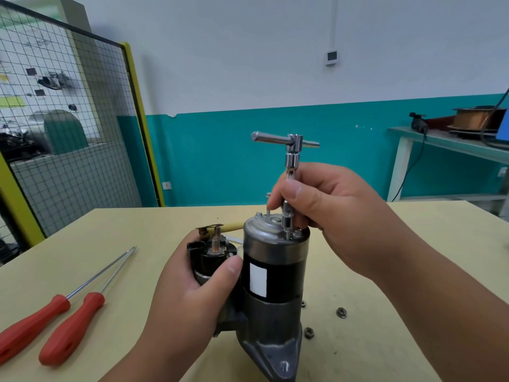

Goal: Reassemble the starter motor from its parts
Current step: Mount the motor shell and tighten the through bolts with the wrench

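On the yellow table (82, 238) a starter motor (275, 271) stands upright — heavy, rigid metal, probably best gripped low — left hand (192, 293) wrapped around its solenoid (214, 255), right hand (325, 205) fingers pinching a T-handle socket wrench (289, 166).

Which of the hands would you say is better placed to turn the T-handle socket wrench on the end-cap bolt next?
The right hand: it already grips the T-handle wrench shaft, seated on the end cap. The left hand is steadying the solenoid.
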### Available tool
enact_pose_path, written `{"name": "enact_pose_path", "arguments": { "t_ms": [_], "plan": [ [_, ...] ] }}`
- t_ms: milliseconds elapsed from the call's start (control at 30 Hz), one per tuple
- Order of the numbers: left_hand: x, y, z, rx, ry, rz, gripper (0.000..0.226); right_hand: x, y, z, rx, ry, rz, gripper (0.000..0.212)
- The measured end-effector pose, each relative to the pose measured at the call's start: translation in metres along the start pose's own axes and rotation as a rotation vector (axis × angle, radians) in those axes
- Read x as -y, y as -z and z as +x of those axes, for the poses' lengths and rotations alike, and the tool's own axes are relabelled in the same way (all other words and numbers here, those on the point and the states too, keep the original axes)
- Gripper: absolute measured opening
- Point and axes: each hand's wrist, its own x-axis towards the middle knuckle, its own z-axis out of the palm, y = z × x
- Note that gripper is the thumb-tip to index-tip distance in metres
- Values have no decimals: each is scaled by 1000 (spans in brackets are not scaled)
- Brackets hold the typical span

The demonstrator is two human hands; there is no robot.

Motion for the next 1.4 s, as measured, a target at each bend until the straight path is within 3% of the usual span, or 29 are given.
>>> {"name": "enact_pose_path", "arguments": {
  "t_ms": [467, 667, 867, 1400],
  "plan": [
    [0, 2, 0, 21, -1, -10, 41, -4, 6, -2, 93, 11, 76, 23],
    [0, 1, 0, 26, 0, -30, 38, -3, 3, -2, 62, 14, 111, 40],
    [0, 2, 1, 16, 11, -35, 38, 1, 2, -3, 101, 6, 52, 20],
    [1, 1, 1, 10, 13, -21, 41, 0, 1, -2, 98, 1, 72, 27]
  ]
}}
